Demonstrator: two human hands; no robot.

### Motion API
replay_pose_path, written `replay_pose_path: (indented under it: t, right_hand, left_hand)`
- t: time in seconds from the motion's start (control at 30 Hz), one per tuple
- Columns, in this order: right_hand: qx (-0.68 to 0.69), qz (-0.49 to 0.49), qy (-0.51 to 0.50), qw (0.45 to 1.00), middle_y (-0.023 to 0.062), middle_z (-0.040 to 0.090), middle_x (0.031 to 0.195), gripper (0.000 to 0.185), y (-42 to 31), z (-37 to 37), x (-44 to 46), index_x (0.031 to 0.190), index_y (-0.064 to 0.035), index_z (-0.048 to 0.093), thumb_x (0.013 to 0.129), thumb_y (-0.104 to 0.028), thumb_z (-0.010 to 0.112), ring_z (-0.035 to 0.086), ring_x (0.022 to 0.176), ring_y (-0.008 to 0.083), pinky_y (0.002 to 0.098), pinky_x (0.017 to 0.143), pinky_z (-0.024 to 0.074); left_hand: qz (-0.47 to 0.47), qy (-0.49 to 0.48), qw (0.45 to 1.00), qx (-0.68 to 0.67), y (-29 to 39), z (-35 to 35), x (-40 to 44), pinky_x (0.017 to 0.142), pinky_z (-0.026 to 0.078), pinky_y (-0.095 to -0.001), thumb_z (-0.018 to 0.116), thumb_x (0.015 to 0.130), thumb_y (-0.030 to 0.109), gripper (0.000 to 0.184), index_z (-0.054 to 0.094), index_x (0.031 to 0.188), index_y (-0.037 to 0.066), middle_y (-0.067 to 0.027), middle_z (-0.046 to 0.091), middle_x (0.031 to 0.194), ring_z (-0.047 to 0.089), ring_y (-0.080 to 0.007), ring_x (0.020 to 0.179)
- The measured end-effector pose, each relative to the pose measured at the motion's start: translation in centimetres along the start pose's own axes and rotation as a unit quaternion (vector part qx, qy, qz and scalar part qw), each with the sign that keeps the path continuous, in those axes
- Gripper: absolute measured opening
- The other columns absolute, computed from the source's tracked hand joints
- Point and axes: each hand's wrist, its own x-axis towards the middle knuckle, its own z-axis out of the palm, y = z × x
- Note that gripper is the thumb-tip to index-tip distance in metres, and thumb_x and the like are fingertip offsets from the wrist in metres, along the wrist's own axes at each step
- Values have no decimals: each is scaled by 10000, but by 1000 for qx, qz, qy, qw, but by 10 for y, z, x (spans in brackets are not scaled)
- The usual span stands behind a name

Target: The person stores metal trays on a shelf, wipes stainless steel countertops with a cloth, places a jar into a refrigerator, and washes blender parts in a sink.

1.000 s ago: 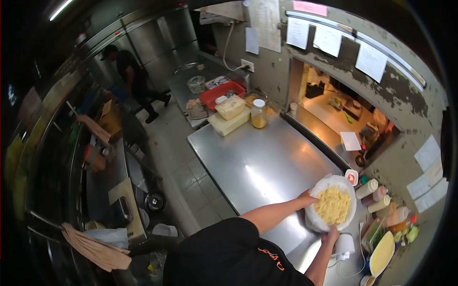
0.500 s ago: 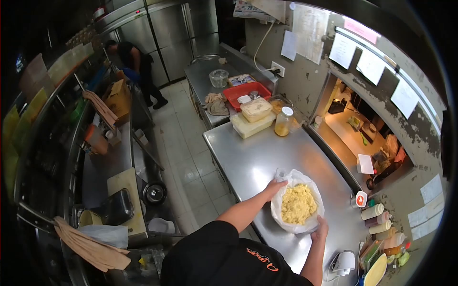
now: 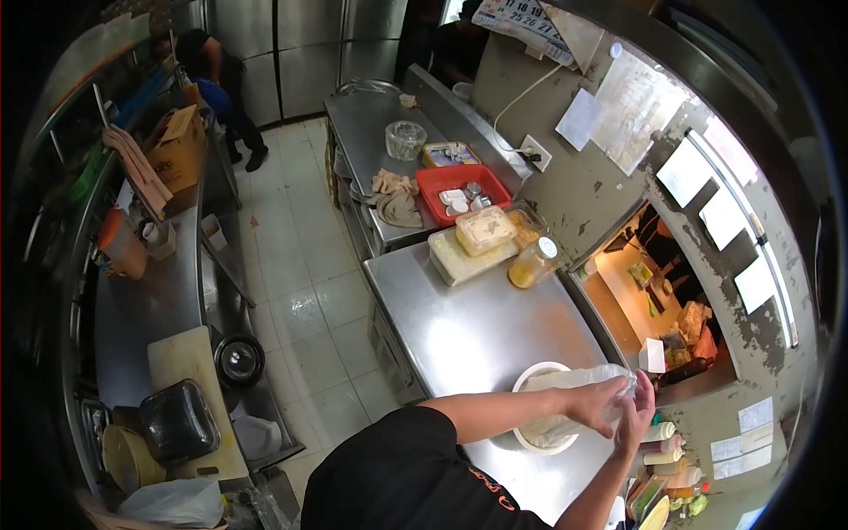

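Observation:
A white round bowl [image 3: 535, 369] stands on the steel counter in front of me. Inside it lies a translucent plastic bag [image 3: 565, 380], its upper part pulled up and stretched toward the right. My left hand [image 3: 597, 405] reaches across the bowl, fingers closed on the bag's gathered top. On the far right of the bag, my right hand [image 3: 636, 412] pinches the same bunched plastic, close against the left hand. The bag and my left forearm hide most of what the bowl contains.
Two stacked food containers [image 3: 473, 258] and a lidded jar [image 3: 533, 263] stand farther along the counter [image 3: 442, 327]. Beyond sits a red tray [image 3: 430, 184]. Several sauce bottles [image 3: 662, 446] line the right wall beside a serving hatch. A person [image 3: 212, 75] bends at the back left.
The bag, earlier spread wide around yellow mash with a hand at each side, is now drawn up over it. Both hands have come together at its top on the right.

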Motion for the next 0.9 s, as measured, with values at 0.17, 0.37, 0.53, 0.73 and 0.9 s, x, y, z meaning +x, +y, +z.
replay_pose_path:
  t: [0.17,0.37,0.53,0.73,0.9]
  right_hand:
    - [-151,70,-49,985,181,390,1346,871,91,-70,-52,1436,-25,240,699,-120,695,398,1250,276,356,1053,307]
    - [-253,54,53,964,161,253,1316,902,155,29,-68,1321,-49,198,685,-377,748,229,1234,278,393,1054,203]
    - [90,69,319,941,92,385,996,464,113,28,-26,1078,-71,354,839,-391,591,374,948,209,333,909,317]
    - [296,-38,47,953,24,436,693,426,39,11,35,736,-101,426,986,-443,380,422,680,146,286,715,373]
    - [99,-29,-4,995,83,553,932,408,-16,87,4,996,-5,550,964,-400,457,521,889,185,311,842,402]
  left_hand:
    - [-57,290,955,-31,-51,14,-3,703,441,-421,527,763,36,214,415,944,14,-203,561,824,573,-382,808]
    - [-64,-15,998,-19,31,66,4,926,320,-520,458,720,-15,188,475,895,51,-166,567,809,580,-365,868]
    - [136,102,985,5,28,41,-15,1023,283,-484,621,670,48,267,484,900,47,-158,509,1050,510,-340,1030]
    - [-98,179,942,265,27,-15,-68,1080,171,-560,840,487,530,1271,139,1448,83,-200,201,1476,205,-364,1370]
    - [-15,203,930,308,53,-28,-58,1113,27,-562,859,439,504,1344,111,1456,45,-188,86,1530,54,-345,1425]
